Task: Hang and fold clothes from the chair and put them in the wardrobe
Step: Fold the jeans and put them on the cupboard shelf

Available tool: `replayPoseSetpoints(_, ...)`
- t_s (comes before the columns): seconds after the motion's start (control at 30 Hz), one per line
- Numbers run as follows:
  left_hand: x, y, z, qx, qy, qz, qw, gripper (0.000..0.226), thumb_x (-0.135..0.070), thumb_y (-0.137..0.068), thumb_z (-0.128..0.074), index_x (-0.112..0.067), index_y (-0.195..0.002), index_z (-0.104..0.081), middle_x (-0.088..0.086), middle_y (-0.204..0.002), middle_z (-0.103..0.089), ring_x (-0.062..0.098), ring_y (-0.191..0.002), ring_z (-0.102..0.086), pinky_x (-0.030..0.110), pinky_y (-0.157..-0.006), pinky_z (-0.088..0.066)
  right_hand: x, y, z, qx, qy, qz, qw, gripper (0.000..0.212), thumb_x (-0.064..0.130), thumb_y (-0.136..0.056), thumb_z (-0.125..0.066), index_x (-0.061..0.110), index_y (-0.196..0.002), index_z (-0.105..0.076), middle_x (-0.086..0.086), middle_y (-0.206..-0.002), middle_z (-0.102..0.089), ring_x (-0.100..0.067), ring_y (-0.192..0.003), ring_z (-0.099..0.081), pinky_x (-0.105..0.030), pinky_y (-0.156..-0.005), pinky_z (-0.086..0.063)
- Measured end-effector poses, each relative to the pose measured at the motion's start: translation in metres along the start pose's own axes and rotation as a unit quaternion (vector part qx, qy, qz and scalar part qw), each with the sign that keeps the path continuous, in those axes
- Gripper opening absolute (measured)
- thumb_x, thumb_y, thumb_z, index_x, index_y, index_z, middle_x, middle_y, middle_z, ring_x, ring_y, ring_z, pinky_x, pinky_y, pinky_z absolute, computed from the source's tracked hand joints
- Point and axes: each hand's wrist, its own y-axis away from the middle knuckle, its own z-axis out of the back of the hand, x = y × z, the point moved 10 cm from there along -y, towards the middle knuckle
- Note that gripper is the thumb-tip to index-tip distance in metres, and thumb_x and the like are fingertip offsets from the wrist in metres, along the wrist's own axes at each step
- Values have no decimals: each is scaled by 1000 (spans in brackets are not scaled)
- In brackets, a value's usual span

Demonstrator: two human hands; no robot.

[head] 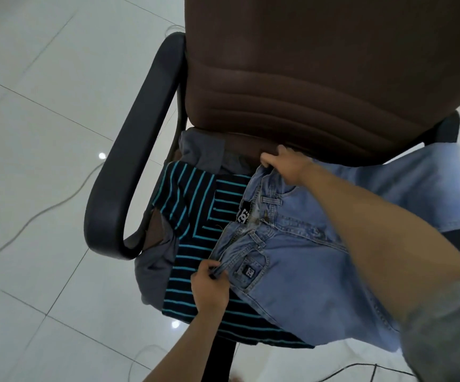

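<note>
A pair of light blue jeans (300,260) lies across the seat of a brown office chair (319,86), waistband to the left, legs draped over the right side. My left hand (209,288) pinches the near end of the waistband. At the far end of the waistband, close to the backrest, my right hand (286,164) grips the denim. Under the jeans lies a black shirt with teal stripes (195,216). A grey garment (157,266) lies beneath that and shows again at the back of the seat.
The chair's black left armrest (129,166) curves beside the clothes. White floor tiles (30,106) surround the chair. A pale cable (30,221) runs over the floor at left, and a dark cable (361,368) lies at the bottom right.
</note>
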Motion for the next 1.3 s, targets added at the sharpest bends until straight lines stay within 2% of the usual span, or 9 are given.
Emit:
replayPoseSetpoints(0.13, -16, 22, 7, -30, 27, -16, 999, 15, -4, -81, -66, -16, -77, -56, -2, -72, -61, 15, -67, -56, 24, -61, -41, 4, 32, 17, -49, 43, 34, 997, 29, 3, -85, -46, 16, -111, -47, -12, -98, -40, -32, -89, -46, -35, -68, -31)
replayPoseSetpoints(0.23, -25, 39, 8, -31, 65, -25, 997, 14, -1, -81, -65, -14, -77, -63, -1, -74, -65, 15, -71, -60, 27, -72, -50, 5, 56, 37, -91, 17, 31, 995, 36, -1, -86, -48, 16, -118, -54, -15, -106, -51, -34, -97, -52, -35, -69, -37)
replayPoseSetpoints(0.33, -41, 59, 13, -44, 90, -78, 992, 14, 2, -81, -64, -10, -78, -67, -1, -75, -65, 17, -74, -61, 25, -72, -45, 7, 87, 59, -130, 4, 29, 991, 42, -2, -88, -46, 20, -122, -53, -16, -107, -54, -35, -91, -54, -39, -71, -46)
replayPoseSetpoints(0.53, -79, 111, 26, -14, 133, -162, 978, 34, 13, -84, -50, -16, -70, -60, -4, -69, -56, 17, -66, -49, 29, -70, -41, 29, 178, 103, -204, 70, 86, 973, 24, -9, -78, -54, 4, -98, -59, -21, -91, -54, -37, -85, -53, -38, -60, -37)
replayPoseSetpoints(0.63, -103, 155, 47, -36, 143, -213, 966, 20, 7, -88, -53, -8, -81, -66, -3, -71, -55, 13, -64, -49, 26, -67, -46, 43, 236, 128, -244, 97, 99, 960, 26, -9, -80, -54, 1, -104, -61, -23, -97, -54, -39, -93, -53, -42, -66, -41)
replayPoseSetpoints(0.87, -209, 285, 131, -56, 286, -363, 885, 10, 1, -80, -70, -5, -88, -68, -5, -78, -63, -5, -65, -61, 4, -61, -46, 61, 390, 232, -386, 89, 89, 914, 23, -7, -81, -55, 2, -103, -55, -18, -100, -55, -36, -97, -53, -45, -76, -48)
replayPoseSetpoints(1.07, -292, 406, 171, -37, 331, -491, 805, 15, 0, -77, -74, -11, -86, -70, -3, -82, -69, -5, -68, -62, 8, -66, -48, 44, 532, 307, -498, 39, 61, 864, 21, -4, -85, -55, -2, -106, -59, -22, -101, -59, -37, -98, -55, -38, -85, -40)
replayPoseSetpoints(1.17, -331, 463, 188, -20, 336, -549, 765, 22, -4, -75, -76, -22, -85, -69, -2, -85, -70, 7, -77, -66, 14, -71, -52, 40, 593, 330, -544, -7, 47, 838, 24, -2, -85, -56, -1, -109, -60, -20, -106, -62, -34, -100, -57, -35, -88, -41)
replayPoseSetpoints(1.3, -374, 529, 213, -9, 315, -620, 718, 21, -8, -74, -77, -24, -86, -69, -2, -86, -71, 13, -81, -68, 23, -75, -56, 58, 659, 347, -602, -86, 76, 790, 21, 2, -84, -64, 5, -105, -66, -10, -104, -68, -20, -92, -59, -18, -81, -40)
